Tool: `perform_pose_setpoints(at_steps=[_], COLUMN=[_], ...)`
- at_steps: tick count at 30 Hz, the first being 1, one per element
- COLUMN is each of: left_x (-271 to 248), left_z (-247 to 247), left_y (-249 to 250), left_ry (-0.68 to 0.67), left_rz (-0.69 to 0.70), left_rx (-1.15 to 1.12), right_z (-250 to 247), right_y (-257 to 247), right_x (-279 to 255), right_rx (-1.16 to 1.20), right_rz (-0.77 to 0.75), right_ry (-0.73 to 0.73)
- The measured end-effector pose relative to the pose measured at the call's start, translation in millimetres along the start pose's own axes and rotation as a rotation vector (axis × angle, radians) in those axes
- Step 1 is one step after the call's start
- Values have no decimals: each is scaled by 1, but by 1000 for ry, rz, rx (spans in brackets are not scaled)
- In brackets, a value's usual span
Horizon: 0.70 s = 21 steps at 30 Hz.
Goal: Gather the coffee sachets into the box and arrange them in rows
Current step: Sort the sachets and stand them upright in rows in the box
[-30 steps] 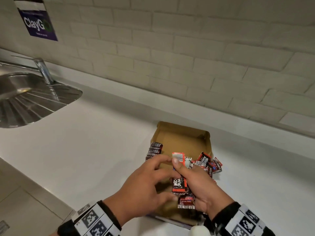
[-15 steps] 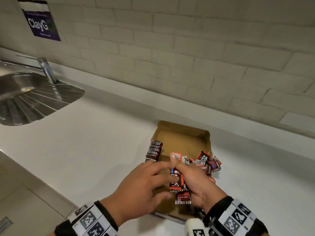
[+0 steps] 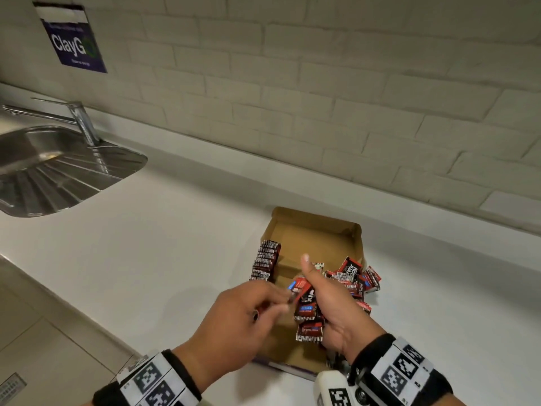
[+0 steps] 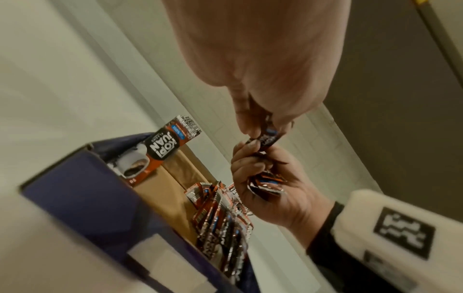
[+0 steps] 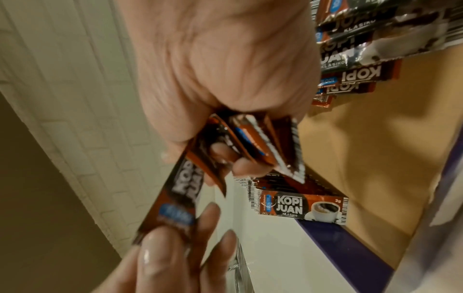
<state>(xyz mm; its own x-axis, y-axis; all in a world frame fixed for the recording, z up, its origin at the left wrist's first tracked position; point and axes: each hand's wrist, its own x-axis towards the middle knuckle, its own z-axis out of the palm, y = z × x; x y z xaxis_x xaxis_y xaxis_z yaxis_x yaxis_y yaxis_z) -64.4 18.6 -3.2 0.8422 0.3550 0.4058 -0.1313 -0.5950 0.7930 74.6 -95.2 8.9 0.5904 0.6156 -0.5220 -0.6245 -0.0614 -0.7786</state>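
Right hand [image 3: 333, 312] clamped on a bundle of sachets [image 3: 307, 315], thumb raised, over near half of box [image 3: 313, 230]. Left hand [image 3: 234, 320] pinching one sachet [image 5: 175, 200] drawn from the bundle. Upright row of sachets [image 3: 265, 260] against box's left wall; loose pile [image 3: 355, 278] spilling at right wall. Far half of box floor bare. White tabletop [image 3: 161, 244] open to the left; sink [image 3: 58, 165] far left.
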Motion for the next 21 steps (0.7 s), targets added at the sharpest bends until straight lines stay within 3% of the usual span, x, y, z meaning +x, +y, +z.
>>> perform_pose_setpoints(at_steps=[2, 5, 11, 16, 18, 21], left_x=[6, 18, 26, 21, 22, 27], left_z=[-3, -17, -34, -35, -35, -38], left_y=[7, 8, -2, -4, -4, -6], left_ry=[139, 270, 176, -67, -26, 169], left_rz=[-296, -493, -655, -708, -728, -741], left_rx=[-336, -575, -617, -532, -524, -625], right_z=[-2, -7, -5, -1, 0, 1], right_y=[-1, -2, -1, -2, -2, 0], right_x=[1, 0, -2, -1, -2, -7], right_rx=[31, 62, -116, -157, -192, -223], right_rz=[-9, -37, -158, -238, -248, -206], right_ry=[7, -10, -1, 41, 59, 16])
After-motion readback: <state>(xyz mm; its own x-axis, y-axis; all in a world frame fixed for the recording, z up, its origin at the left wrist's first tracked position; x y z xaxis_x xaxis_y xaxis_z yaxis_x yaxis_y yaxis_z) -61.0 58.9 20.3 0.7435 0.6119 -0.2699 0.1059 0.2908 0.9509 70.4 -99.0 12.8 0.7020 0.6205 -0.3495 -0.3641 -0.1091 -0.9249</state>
